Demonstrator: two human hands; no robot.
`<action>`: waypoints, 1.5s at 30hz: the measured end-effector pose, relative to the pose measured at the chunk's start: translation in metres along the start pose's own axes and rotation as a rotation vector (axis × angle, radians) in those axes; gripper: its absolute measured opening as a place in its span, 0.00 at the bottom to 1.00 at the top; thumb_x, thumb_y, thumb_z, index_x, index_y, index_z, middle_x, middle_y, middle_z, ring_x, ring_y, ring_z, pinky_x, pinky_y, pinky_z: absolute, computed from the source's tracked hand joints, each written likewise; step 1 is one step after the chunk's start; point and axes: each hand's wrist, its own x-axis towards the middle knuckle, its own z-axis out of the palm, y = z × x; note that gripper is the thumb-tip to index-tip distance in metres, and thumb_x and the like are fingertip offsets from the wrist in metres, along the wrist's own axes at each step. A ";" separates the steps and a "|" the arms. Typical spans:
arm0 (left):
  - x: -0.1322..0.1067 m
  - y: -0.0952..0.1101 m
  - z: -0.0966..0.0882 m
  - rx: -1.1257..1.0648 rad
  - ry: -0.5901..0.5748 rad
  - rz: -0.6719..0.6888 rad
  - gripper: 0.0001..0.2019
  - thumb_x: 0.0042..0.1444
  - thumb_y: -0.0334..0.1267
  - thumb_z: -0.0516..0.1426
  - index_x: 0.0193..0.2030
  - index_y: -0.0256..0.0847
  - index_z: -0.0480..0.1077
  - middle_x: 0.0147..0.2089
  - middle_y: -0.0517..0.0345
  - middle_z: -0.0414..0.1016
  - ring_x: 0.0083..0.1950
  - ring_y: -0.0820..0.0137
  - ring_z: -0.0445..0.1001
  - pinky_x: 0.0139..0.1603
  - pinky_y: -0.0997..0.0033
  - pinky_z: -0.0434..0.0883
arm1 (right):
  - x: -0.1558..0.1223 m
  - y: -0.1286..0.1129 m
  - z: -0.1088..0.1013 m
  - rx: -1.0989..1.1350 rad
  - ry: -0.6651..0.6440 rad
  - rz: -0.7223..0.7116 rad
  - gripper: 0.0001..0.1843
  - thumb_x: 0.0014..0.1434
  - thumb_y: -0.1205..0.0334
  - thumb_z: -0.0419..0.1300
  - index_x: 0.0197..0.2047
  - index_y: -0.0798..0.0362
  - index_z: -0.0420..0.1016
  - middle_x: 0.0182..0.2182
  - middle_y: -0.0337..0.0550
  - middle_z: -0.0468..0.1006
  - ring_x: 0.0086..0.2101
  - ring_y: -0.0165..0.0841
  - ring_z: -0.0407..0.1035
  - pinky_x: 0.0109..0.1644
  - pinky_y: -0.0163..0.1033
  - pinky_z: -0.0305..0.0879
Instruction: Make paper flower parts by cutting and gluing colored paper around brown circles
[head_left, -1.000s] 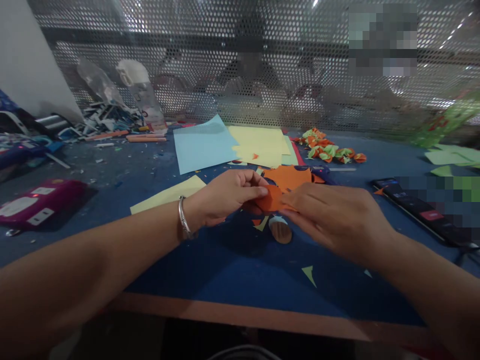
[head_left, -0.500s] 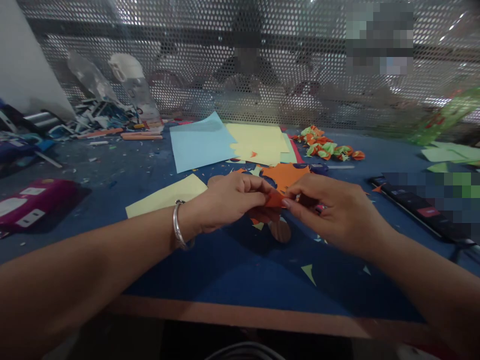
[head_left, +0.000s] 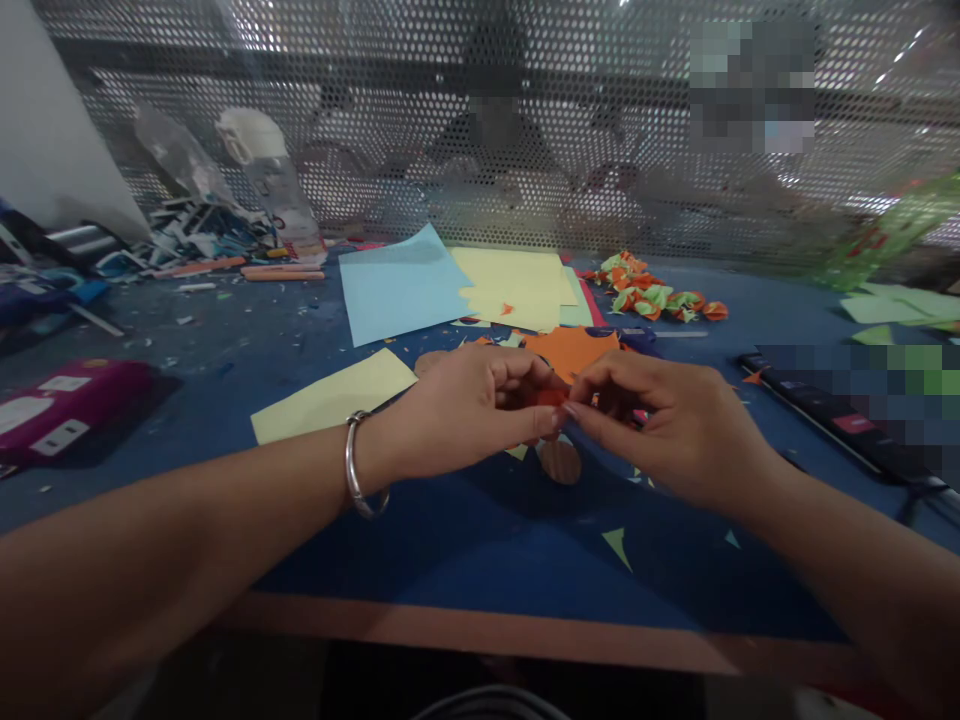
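A small piece of orange paper is pinched between both hands over the middle of the table, mostly covered by fingers. My left hand, with a silver bangle on the wrist, closes thumb and fingers on its left part. Thumb and forefinger of my right hand grip its right edge. Just below the fingers lies a round brown disc. Behind the hands rests a larger cut orange sheet. A pale yellow sheet lies left of my left hand, partly under the forearm.
Blue and yellow sheets lie further back. Crumpled orange and green paper pieces are to their right. A bottle stands back left, a magenta box at left. A dark flat device lies right. Paper scraps are scattered about.
My left thumb has moved right, closer to the right fingertips. Less of the orange paper shows now, more of it hidden in the fingers. The things on the table lie as before.
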 end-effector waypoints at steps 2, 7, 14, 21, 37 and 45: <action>0.000 -0.001 0.000 0.032 0.004 -0.001 0.09 0.58 0.38 0.63 0.44 0.38 0.75 0.31 0.59 0.78 0.33 0.73 0.76 0.35 0.75 0.71 | -0.001 0.000 0.000 0.009 0.009 0.016 0.07 0.62 0.59 0.61 0.34 0.51 0.76 0.24 0.35 0.74 0.22 0.27 0.66 0.26 0.33 0.62; 0.001 -0.002 0.001 0.027 0.006 0.003 0.08 0.58 0.39 0.64 0.41 0.38 0.75 0.31 0.59 0.79 0.32 0.73 0.77 0.34 0.75 0.71 | -0.001 0.000 0.001 0.021 0.003 0.035 0.07 0.62 0.58 0.61 0.34 0.51 0.76 0.23 0.35 0.75 0.22 0.27 0.66 0.26 0.33 0.62; 0.000 0.004 0.001 0.051 0.019 -0.025 0.06 0.59 0.36 0.64 0.39 0.36 0.75 0.29 0.60 0.79 0.30 0.76 0.76 0.32 0.79 0.71 | 0.000 0.002 0.002 0.100 -0.006 0.089 0.05 0.62 0.59 0.63 0.36 0.51 0.76 0.24 0.35 0.76 0.22 0.26 0.68 0.25 0.32 0.64; -0.001 0.005 0.000 0.080 0.016 -0.037 0.04 0.60 0.34 0.63 0.39 0.35 0.75 0.29 0.60 0.79 0.30 0.77 0.77 0.32 0.80 0.72 | -0.001 0.003 0.003 0.216 -0.010 0.128 0.05 0.62 0.59 0.64 0.37 0.52 0.75 0.26 0.36 0.77 0.21 0.26 0.69 0.24 0.32 0.65; -0.006 -0.001 0.005 0.328 0.132 0.221 0.06 0.61 0.34 0.59 0.44 0.41 0.72 0.33 0.60 0.79 0.33 0.71 0.78 0.34 0.73 0.71 | 0.001 0.000 0.003 0.214 -0.093 0.142 0.05 0.58 0.61 0.62 0.32 0.53 0.74 0.21 0.33 0.71 0.21 0.26 0.64 0.24 0.32 0.60; -0.007 -0.002 0.008 0.449 0.173 0.275 0.14 0.55 0.29 0.57 0.48 0.43 0.67 0.33 0.65 0.74 0.31 0.74 0.73 0.31 0.73 0.65 | 0.000 -0.001 0.004 0.213 -0.121 0.149 0.05 0.57 0.63 0.61 0.30 0.52 0.73 0.20 0.32 0.72 0.21 0.25 0.63 0.24 0.31 0.59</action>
